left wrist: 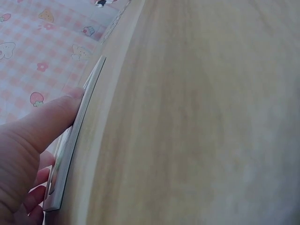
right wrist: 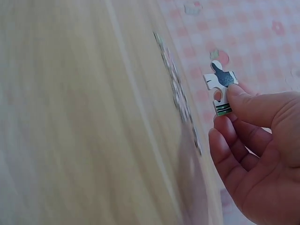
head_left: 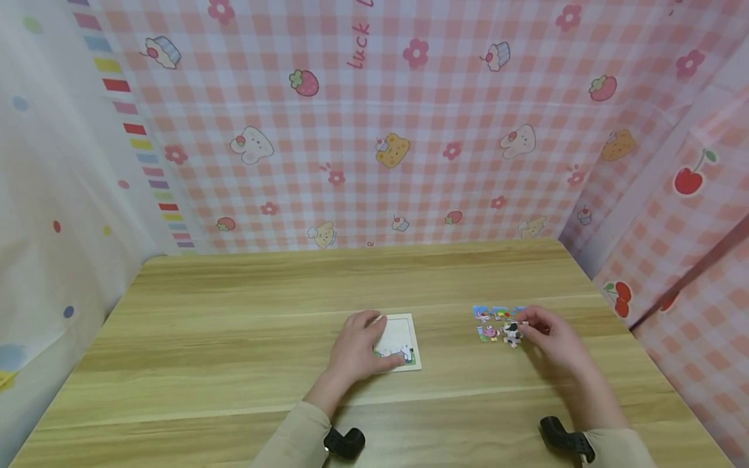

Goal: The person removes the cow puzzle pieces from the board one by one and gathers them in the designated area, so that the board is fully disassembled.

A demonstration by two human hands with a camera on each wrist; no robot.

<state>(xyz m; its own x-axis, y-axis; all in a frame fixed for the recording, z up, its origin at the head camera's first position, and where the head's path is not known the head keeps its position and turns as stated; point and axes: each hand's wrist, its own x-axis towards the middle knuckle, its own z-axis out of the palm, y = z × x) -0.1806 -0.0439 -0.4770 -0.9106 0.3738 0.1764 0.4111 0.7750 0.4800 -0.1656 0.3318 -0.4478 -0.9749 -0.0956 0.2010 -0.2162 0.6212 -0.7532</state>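
Note:
My left hand [head_left: 357, 344] holds a small square wooden puzzle tray [head_left: 416, 339] flat on the table, thumb along the near side and fingers at the far side. In the left wrist view the thumb presses on the edge of the tray [left wrist: 75, 140]. A fitted puzzle piece [head_left: 405, 353] with a white animal and green lies in the tray's near right part; the hand covers the left part. Between thumb and fingers, my right hand [head_left: 554, 341] pinches a black-and-white puzzle piece [right wrist: 221, 89] with a green edge, raised above the table.
Several loose colourful puzzle pieces [head_left: 489, 333] lie in a cluster beside the right hand, to the right of the tray. The wooden table [head_left: 234, 325] meets a pink checked cloth [head_left: 374, 188] at its back edge. Patterned cloth also hangs at both sides.

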